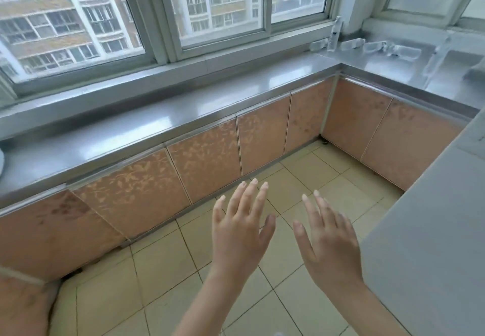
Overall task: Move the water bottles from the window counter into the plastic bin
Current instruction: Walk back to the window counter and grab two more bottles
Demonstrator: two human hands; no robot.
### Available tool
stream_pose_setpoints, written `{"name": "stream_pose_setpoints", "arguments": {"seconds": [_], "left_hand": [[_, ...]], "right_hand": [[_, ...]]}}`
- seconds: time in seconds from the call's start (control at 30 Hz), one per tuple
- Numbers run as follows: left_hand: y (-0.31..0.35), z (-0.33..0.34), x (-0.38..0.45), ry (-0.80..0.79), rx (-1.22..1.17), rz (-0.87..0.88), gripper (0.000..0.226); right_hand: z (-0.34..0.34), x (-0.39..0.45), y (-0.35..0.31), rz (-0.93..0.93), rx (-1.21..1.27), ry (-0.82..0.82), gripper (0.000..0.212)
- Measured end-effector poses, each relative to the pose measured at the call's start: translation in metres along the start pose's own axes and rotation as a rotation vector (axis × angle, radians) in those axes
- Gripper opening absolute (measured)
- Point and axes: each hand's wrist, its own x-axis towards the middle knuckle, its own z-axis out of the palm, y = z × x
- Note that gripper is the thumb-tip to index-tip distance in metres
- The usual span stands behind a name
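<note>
Left hand: held out over the tiled floor, fingers straight and spread, holding nothing.
Right hand: beside the left, apart from it, fingers likewise straight and released, nothing in it.
Water bottles: clear plastic, lying on their sides in a loose row at the far right corner of the bench, under the window; one more stands upright against the frame. Blurred, so I cannot count them or tell whether they are full.
Plastic bin: not in view from where the hands are.
Distance: both hands are well apart from the bottles; the person has yet to step to the corner.
Handling, as I judge it: thin walls will dent under a hard squeeze; smooth sides may slip; lying ones can roll on the steel. If empty, very light.
Where to take hold: round the middle of the body, or at the stiffer neck.
</note>
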Motion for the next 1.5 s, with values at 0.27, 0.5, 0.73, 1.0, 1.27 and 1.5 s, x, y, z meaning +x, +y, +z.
{"name": "stream_pose_setpoints", "arguments": {"seconds": [0.27, 0.5, 0.73, 1.0, 1.27, 1.5], "left_hand": [[-0.007, 0.091, 0.149, -0.027, -0.039, 0.033, 0.051], [-0.017, 0.191, 0.296, -0.045, -0.110, 0.154, 0.049], [-0.009, 0.266, 0.436, -0.103, -0.197, 0.279, 0.049], [0.033, 0.358, 0.561, -0.217, -0.203, 0.338, 0.050], [0.104, 0.455, 0.691, -0.249, -0.197, 0.278, 0.052], [0.143, 0.520, 0.790, -0.272, -0.187, 0.251, 0.054]], "right_hand": [[0.028, 0.157, 0.045, 0.048, -0.008, 0.048, 0.058], [0.062, 0.303, 0.082, 0.173, -0.047, 0.058, 0.061], [0.072, 0.427, 0.121, 0.299, -0.096, 0.099, 0.060], [0.091, 0.553, 0.205, 0.378, -0.090, 0.109, 0.060], [0.094, 0.700, 0.317, 0.343, -0.117, 0.049, 0.060], [0.097, 0.810, 0.389, 0.320, -0.138, -0.009, 0.062]]}}
